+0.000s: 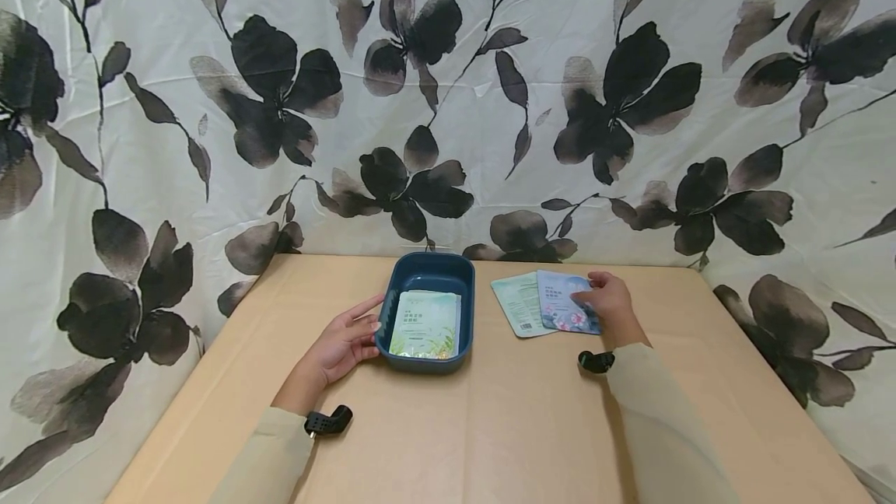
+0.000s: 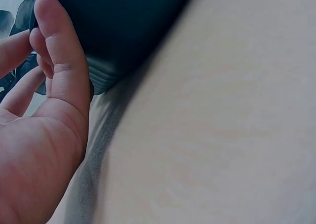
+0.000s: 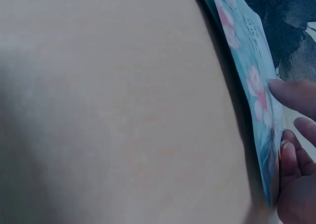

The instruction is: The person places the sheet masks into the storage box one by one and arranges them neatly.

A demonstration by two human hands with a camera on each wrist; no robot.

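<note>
Head view, blue packet (image 1: 558,295): flat, thin, printed with pink flowers; lies partly over a pale green packet (image 1: 515,308) on the worktop (image 1: 490,426), right of the bin.
Head view, right grip (image 1: 607,306): clamped on the blue packet's right end, thumb on its face.
Head view, bin (image 1: 434,269): deep, round-cornered, dark blue, apparently plastic; a green-fronted packet (image 1: 423,317) lies inside.
Head view, left grip (image 1: 343,344): fingers slightly apart, touching the bin's left side without closing on it.
Step in hand: seemingly picking up the blue packet while steadying the bin; the next move calls for parting it cleanly from the packet beneath.
Left wrist view, bin wall: smooth, ribbed low at the corner.
Right wrist view, blue packet: gently bowed, slightly glossy; fingers meet its edge.
</note>
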